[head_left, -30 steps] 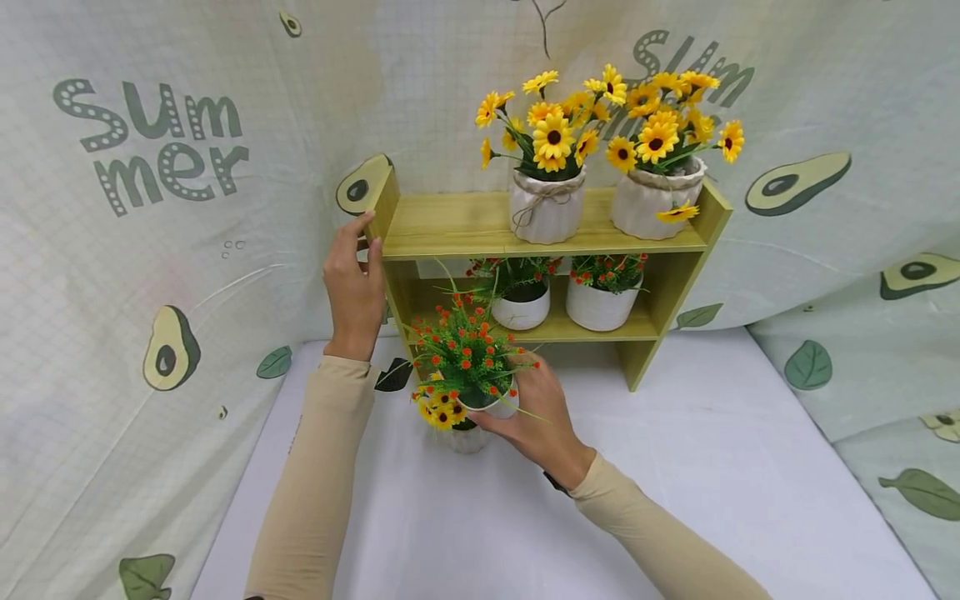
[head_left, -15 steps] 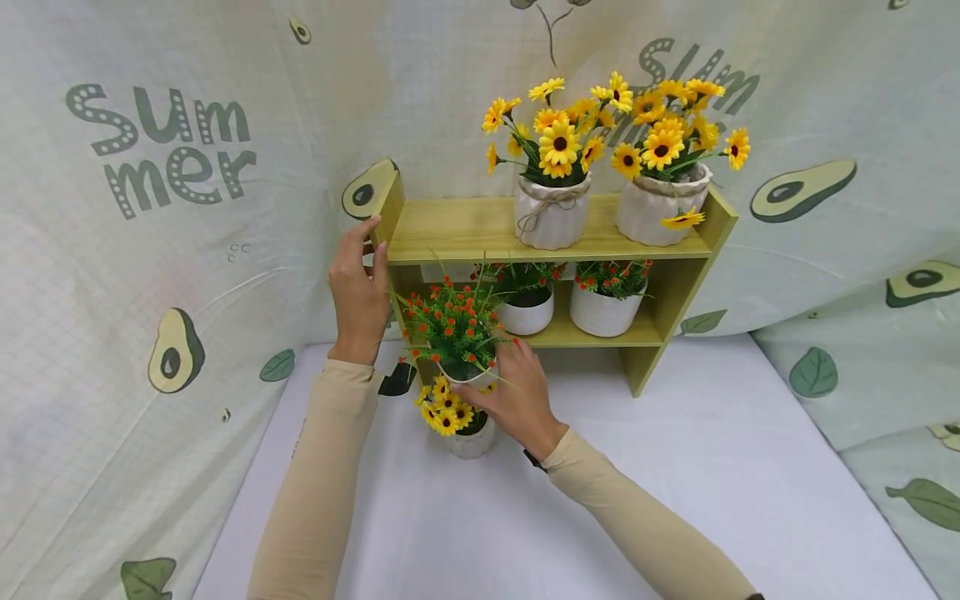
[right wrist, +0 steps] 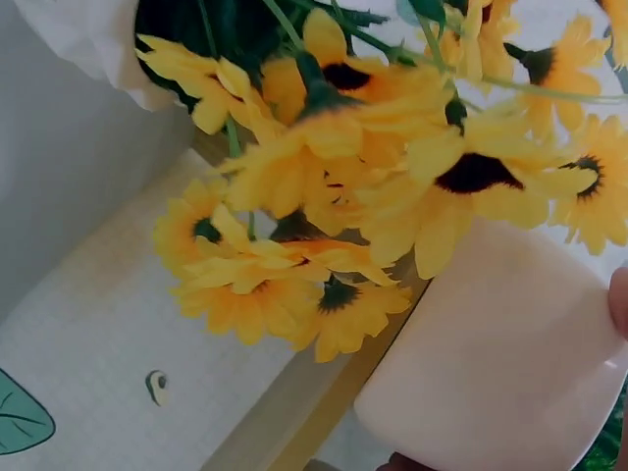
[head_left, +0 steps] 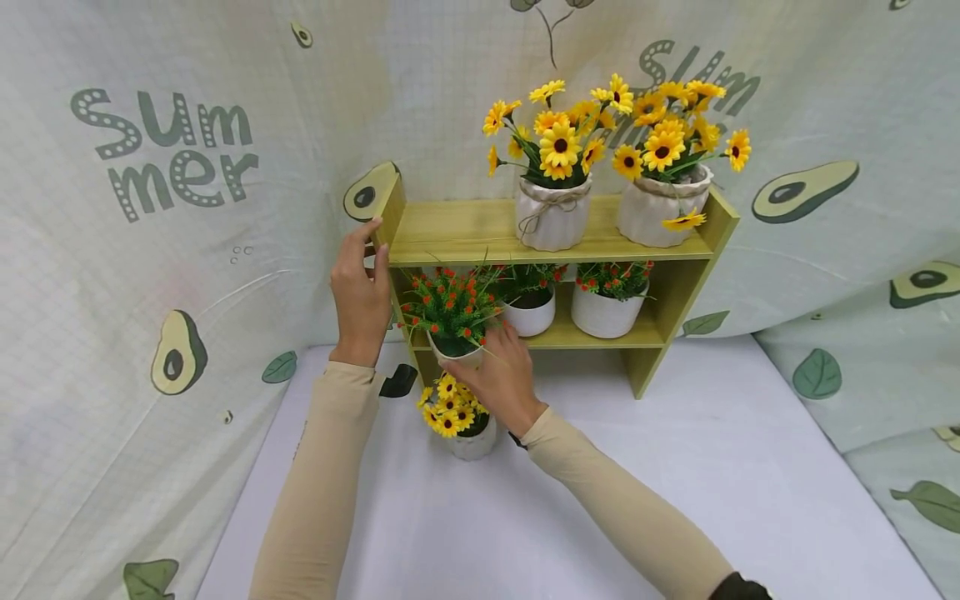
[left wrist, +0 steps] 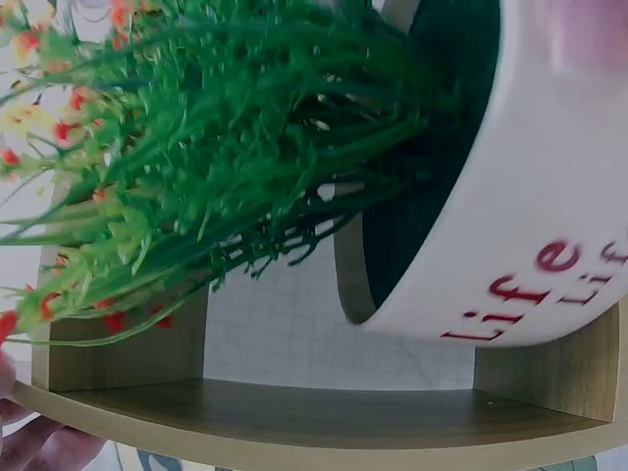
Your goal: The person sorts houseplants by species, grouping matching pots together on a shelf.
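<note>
My right hand (head_left: 501,375) grips a white pot (head_left: 453,352) of green grass with small red flowers (head_left: 450,308). This pot is tilted at the left front of the lower level of a wooden shelf (head_left: 450,242); whether it touches the board cannot be told. Red "Life" lettering shows on the pot (left wrist: 559,177) in the left wrist view. My left hand (head_left: 362,296) holds the shelf's left side panel near the top. Just below the gripped pot, a smaller-looking pot of yellow sunflowers (head_left: 474,442) stands on the table; its blooms (right wrist: 334,196) fill the right wrist view.
Two sunflower pots (head_left: 553,215) (head_left: 660,215) stand on the top level, at its middle and right. On the lower level are two white pots with red flowers (head_left: 529,315) (head_left: 609,312). A patterned cloth (head_left: 187,250) hangs behind the white table (head_left: 600,483).
My right hand has carried the red-flowered pot up, leftward and toward the lower shelf level, uncovering the sunflower pot below. My left hand stays on the shelf's side. The head view has shifted slightly.
</note>
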Available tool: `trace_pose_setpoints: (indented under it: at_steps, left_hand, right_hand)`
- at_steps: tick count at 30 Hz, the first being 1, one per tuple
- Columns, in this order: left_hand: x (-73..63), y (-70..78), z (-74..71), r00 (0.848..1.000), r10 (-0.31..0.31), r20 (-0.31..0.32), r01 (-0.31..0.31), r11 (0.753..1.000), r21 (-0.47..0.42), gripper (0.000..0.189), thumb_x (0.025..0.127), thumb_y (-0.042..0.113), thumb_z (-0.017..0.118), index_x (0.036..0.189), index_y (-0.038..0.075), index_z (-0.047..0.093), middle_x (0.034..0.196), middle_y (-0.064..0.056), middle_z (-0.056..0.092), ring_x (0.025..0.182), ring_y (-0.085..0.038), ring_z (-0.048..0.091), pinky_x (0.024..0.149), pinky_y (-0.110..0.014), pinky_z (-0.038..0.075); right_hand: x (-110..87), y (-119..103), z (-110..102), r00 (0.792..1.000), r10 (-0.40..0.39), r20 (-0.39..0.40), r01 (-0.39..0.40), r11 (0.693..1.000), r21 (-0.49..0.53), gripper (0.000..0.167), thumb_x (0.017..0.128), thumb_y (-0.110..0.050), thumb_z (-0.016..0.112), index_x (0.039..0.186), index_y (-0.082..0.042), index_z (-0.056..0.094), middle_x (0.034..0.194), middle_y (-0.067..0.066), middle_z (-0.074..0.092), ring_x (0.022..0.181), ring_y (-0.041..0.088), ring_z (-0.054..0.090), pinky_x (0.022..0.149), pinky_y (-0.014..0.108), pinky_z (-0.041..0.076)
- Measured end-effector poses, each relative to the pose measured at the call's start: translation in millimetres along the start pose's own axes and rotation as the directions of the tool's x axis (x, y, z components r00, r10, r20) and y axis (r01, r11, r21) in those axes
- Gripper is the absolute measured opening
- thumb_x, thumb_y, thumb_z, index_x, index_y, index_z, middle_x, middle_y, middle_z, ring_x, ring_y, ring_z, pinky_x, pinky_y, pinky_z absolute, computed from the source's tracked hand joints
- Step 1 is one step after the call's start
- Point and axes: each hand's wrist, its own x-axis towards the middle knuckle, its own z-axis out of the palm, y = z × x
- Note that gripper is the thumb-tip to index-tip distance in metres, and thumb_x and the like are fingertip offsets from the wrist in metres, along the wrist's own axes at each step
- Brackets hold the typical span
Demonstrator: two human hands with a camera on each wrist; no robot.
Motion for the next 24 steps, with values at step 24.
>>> trace_pose_setpoints:
  at_steps: [24]
  left_hand:
    - [-0.2,-0.4,0.6,1.0,-0.006,0.003,0.006,1.0,0.013,0.035,0.109,0.01,0.059,0.142,-0.001,0.061,0.133,-0.023,0.066,0.111,-0.037,0.069,0.076,-0.046,0.059]
  right_hand:
    - [37.0,-13.4,15.4,0.996,-0.073,-0.049,0.054,0.946,-0.319,0.089,0.094,-0.068,0.068,0.136,0.011,0.063,0.131,0.027,0.067,0.119,0.039,0.067,0.107,0.044,0.052]
